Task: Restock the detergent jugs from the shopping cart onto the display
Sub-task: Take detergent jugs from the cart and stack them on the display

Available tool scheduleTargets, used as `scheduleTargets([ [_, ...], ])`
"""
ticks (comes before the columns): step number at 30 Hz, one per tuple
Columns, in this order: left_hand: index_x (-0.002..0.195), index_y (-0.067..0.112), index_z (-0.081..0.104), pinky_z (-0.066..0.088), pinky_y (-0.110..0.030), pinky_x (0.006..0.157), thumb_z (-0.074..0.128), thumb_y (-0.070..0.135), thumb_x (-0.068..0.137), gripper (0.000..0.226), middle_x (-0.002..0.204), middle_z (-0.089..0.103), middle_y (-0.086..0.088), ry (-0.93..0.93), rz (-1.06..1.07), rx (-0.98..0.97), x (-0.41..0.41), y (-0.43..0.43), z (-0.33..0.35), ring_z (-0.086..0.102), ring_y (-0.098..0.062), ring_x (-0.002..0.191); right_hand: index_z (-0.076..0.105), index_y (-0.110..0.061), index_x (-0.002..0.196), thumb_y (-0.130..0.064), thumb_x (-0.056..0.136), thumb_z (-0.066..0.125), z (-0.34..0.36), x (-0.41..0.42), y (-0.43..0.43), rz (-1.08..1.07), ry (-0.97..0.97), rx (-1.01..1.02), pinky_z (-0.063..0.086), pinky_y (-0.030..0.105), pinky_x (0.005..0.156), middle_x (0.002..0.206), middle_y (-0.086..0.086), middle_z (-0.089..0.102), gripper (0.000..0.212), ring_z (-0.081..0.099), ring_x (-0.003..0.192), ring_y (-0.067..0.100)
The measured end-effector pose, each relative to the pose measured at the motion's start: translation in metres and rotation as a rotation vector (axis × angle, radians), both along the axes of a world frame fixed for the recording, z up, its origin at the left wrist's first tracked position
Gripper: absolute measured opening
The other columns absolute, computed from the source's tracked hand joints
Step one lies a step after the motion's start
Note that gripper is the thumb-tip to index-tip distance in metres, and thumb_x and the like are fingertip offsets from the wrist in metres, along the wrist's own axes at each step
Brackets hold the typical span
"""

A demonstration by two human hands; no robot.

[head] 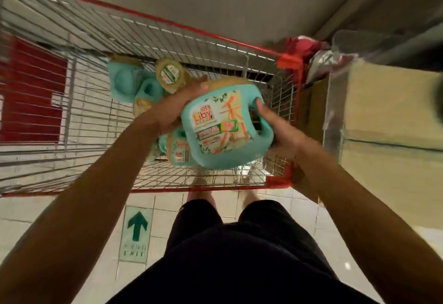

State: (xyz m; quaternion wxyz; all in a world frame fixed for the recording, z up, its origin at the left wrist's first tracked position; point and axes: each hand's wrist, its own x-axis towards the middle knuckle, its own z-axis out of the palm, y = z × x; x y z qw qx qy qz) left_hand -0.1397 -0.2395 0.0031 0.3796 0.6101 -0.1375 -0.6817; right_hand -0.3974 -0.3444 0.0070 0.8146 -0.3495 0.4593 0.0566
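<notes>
one shopping cart, silver wire with a red rim, seen from above. one held jug of teal plastic, up above the near right corner of the cart, tilted, label side up. readable on the label: "liby" in orange-red letters, and beside it one large orange chinese character; lower bands of small print too blurred to read.

two hands on this jug. left hand at 9 o'clock of the jug, fingers curled over its upper edge, gripping. right hand at 3 o'clock, fingers wrapped round the moulded handle, thumb on top of it.

down in the cart, more jugs of the same teal. one lower jug at 7 o'clock, just under the held one, with the same label partly seen. at 10 to 11 o'clock a cluster of lying jugs, and among them one round beige cap facing up, with a green and white sticker, not readable. at least three in the cart; exact number hard to tell because of overlap and blur.

one floor sign at 7 o'clock on the tiles, with one green arrow and the word "exit". one cardboard box at 3 o'clock, just outside the cart. one red panel at 9 o'clock, behind the wire. black shorts at 6 o'clock.
</notes>
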Motion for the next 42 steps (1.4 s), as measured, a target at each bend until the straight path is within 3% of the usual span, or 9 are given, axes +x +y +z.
scheduleTargets([
  [6, 0.132, 0.008, 0.069, 0.065, -0.047, 0.084, 0.069, 0.064, 0.086, 0.072, 0.124, 0.075, -0.02, 0.1, 0.163, -0.047, -0.109, -0.028, 0.05, 0.075, -0.039, 0.112, 0.051, -0.003, 0.151, -0.067, 0.095, 0.043, 0.052, -0.089, 0.004, -0.286, -0.036, -0.058, 0.037, 0.068, 0.118, 0.151, 0.03, 0.053, 0.085, 0.049, 0.141, 0.051],
  [10, 0.143, 0.007, 0.062, 0.055, -0.065, 0.103, 0.072, 0.063, 0.08, 0.085, 0.131, 0.072, -0.023, 0.069, 0.202, -0.082, -0.171, -0.041, 0.077, 0.07, -0.044, 0.12, 0.051, -0.013, 0.154, -0.064, 0.105, 0.033, 0.059, -0.15, 0.011, -0.519, -0.12, 0.055, 0.043, 0.059, 0.118, 0.152, 0.02, 0.058, 0.073, 0.055, 0.141, 0.04],
  [13, 0.139, 0.014, 0.066, 0.06, -0.055, 0.096, 0.07, 0.065, 0.085, 0.074, 0.129, 0.075, -0.016, 0.092, 0.076, -0.112, -0.212, -0.043, 0.085, 0.073, -0.037, 0.118, 0.054, -0.016, 0.153, -0.071, 0.102, 0.034, 0.064, -0.187, 0.012, -0.593, -0.163, 0.038, 0.037, 0.062, 0.121, 0.153, 0.018, 0.057, 0.078, 0.053, 0.143, 0.041],
  [18, 0.128, 0.022, 0.071, 0.065, -0.038, 0.084, 0.081, 0.064, 0.075, 0.069, 0.126, 0.077, -0.009, 0.016, -0.056, -0.182, -0.279, -0.056, 0.089, 0.076, -0.025, 0.113, 0.068, -0.019, 0.14, -0.075, 0.093, 0.051, 0.075, -0.244, 0.011, -0.802, -0.257, -0.076, 0.054, 0.056, 0.106, 0.149, 0.018, 0.061, 0.075, 0.059, 0.137, 0.039],
  [22, 0.108, 0.044, 0.079, 0.064, -0.042, 0.09, 0.088, 0.07, 0.065, 0.051, 0.122, 0.079, -0.001, -0.01, -0.159, -0.282, -0.331, -0.071, 0.086, 0.076, -0.024, 0.112, 0.077, -0.022, 0.126, -0.071, 0.104, 0.032, 0.079, -0.289, 0.004, -0.95, -0.194, -0.232, 0.062, 0.046, 0.091, 0.131, 0.014, 0.074, 0.071, 0.071, 0.122, 0.034],
  [27, 0.13, 0.026, 0.063, 0.064, -0.036, 0.085, 0.098, 0.064, 0.054, 0.091, 0.121, 0.079, 0.0, -0.058, -0.205, -0.338, -0.382, -0.089, 0.074, 0.076, -0.024, 0.112, 0.065, 0.001, 0.131, -0.066, 0.104, 0.035, 0.071, -0.333, -0.008, -1.095, 0.053, -0.431, 0.052, 0.058, 0.11, 0.127, 0.026, 0.071, 0.078, 0.069, 0.122, 0.042],
  [32, 0.136, 0.037, 0.054, 0.062, -0.028, 0.086, 0.099, 0.035, 0.057, 0.092, 0.125, 0.076, 0.013, -0.102, -0.294, -0.403, -0.421, -0.103, 0.066, 0.073, -0.011, 0.116, 0.081, -0.023, 0.101, -0.071, 0.103, 0.035, 0.063, -0.369, -0.015, -1.177, 0.085, -0.437, 0.058, 0.045, 0.104, 0.112, 0.012, 0.08, 0.067, 0.075, 0.111, 0.031],
  [40, 0.144, 0.051, 0.047, 0.055, -0.022, 0.1, 0.104, 0.04, 0.056, 0.105, 0.142, 0.063, 0.02, -0.165, -0.341, -0.608, -0.455, -0.116, 0.06, 0.061, -0.007, 0.133, 0.083, -0.024, 0.107, -0.06, 0.11, 0.031, 0.055, -0.391, -0.033, -1.365, 0.032, -0.429, 0.055, 0.044, 0.107, 0.121, 0.01, 0.078, 0.064, 0.073, 0.117, 0.024],
  [42, 0.143, 0.061, 0.044, 0.05, -0.014, 0.102, 0.103, 0.038, 0.057, 0.108, 0.146, 0.057, 0.029, -0.191, -0.388, -0.644, -0.46, -0.118, 0.058, 0.055, 0.001, 0.137, 0.085, -0.026, 0.107, -0.059, 0.11, 0.031, 0.057, -0.396, -0.037, -1.37, -0.016, -0.424, 0.062, 0.035, 0.093, 0.118, 0.007, 0.08, 0.063, 0.076, 0.112, 0.019],
])
